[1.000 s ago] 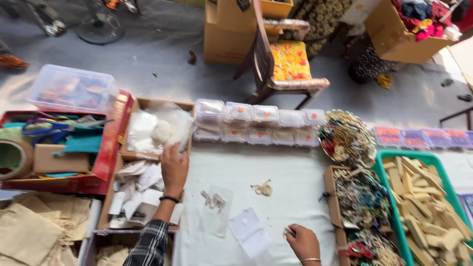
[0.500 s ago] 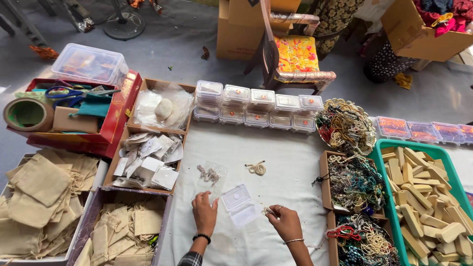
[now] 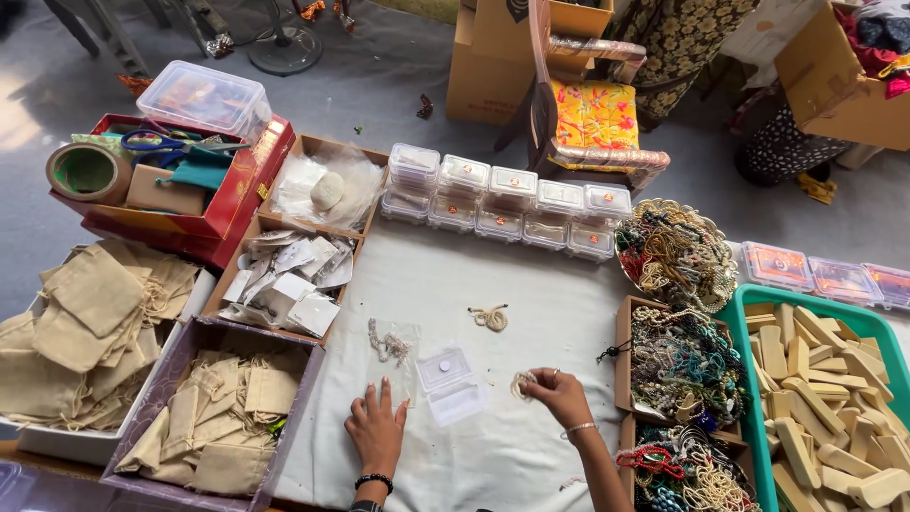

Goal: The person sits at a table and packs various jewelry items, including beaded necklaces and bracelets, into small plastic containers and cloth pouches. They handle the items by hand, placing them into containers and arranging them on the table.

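Observation:
My left hand (image 3: 377, 429) lies flat on the white cloth (image 3: 455, 284), fingers spread, its fingertips on the lower edge of a clear plastic bag (image 3: 391, 343) with a thin chain inside. My right hand (image 3: 557, 394) pinches a small coil of pale beaded string (image 3: 521, 384). Between the hands lies an open small clear plastic box (image 3: 448, 381). Another coiled beaded piece (image 3: 490, 318) rests farther up the cloth.
Rows of small clear boxes (image 3: 507, 201) line the cloth's far edge. Cardboard trays of bead necklaces (image 3: 678, 365) and a green bin of wooden pieces (image 3: 825, 389) stand right. Trays of small packets (image 3: 289, 280) and cloth pouches (image 3: 223, 408), plus a red box (image 3: 180, 180), sit left.
My left hand came back from the far packet tray down to the cloth near the bag. The clear box now lies open between my hands, and my right hand picked up a beaded coil.

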